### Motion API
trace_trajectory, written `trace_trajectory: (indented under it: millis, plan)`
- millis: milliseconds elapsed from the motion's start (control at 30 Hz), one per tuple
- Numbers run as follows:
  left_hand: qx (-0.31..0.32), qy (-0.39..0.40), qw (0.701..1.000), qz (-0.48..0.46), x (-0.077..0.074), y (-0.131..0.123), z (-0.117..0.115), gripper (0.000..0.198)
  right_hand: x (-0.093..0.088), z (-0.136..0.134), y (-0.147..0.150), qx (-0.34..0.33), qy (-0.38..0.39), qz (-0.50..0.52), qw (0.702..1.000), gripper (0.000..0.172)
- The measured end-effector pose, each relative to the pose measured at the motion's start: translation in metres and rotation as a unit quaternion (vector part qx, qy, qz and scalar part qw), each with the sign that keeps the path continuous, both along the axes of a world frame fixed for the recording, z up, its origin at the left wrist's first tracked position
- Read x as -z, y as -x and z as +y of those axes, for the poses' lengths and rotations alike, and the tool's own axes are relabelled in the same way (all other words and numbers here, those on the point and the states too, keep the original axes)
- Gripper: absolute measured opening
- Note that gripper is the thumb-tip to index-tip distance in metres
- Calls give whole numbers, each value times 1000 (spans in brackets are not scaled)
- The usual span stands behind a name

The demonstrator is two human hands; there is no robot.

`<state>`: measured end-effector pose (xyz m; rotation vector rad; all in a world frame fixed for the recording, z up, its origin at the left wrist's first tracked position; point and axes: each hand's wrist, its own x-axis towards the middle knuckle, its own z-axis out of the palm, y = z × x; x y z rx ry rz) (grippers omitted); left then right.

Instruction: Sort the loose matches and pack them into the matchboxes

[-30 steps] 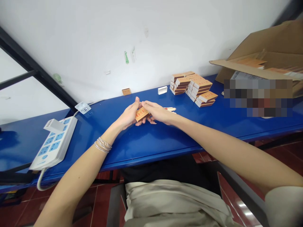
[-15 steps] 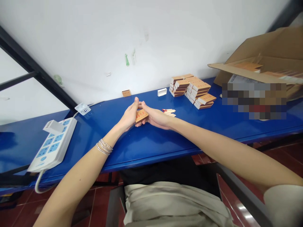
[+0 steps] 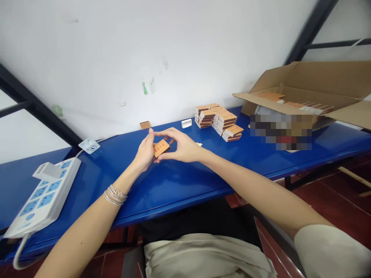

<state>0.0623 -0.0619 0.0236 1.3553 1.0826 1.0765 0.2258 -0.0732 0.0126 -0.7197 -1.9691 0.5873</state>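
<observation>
On the blue table, stacked matchboxes are standing well beyond the fingers. The left hand is pinching a matchbox at its left end, while the right hand is arching open around it.

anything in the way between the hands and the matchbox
Nothing visible: the matchbox sits directly between the left hand and the right hand, with no other object separating them.
</observation>
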Motion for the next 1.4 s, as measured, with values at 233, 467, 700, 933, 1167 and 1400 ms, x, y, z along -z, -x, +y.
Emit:
trace_trajectory:
  millis: [233,467,700,933,1167,1400]
  plan:
    - [-2,10,999,-50,3,-4,-4,61,3,1,2,45,-49,23,998,62]
    - [61,8,995,-84,4,-3,0,61,-4,2,0,102,-58,19,993,56]
    - [45,12,997,-61,7,4,9,60,-28,-7,-90,319,-17,93,943,65]
    - [50,-5,999,-20,17,1,11,63,16,-32,-194,484,64,93,868,74]
    - [48,-18,999,-4,21,5,14,65,36,-30,-193,529,54,96,841,78]
    - [53,-36,998,14,23,5,14,61,29,-32,-185,554,68,84,825,74]
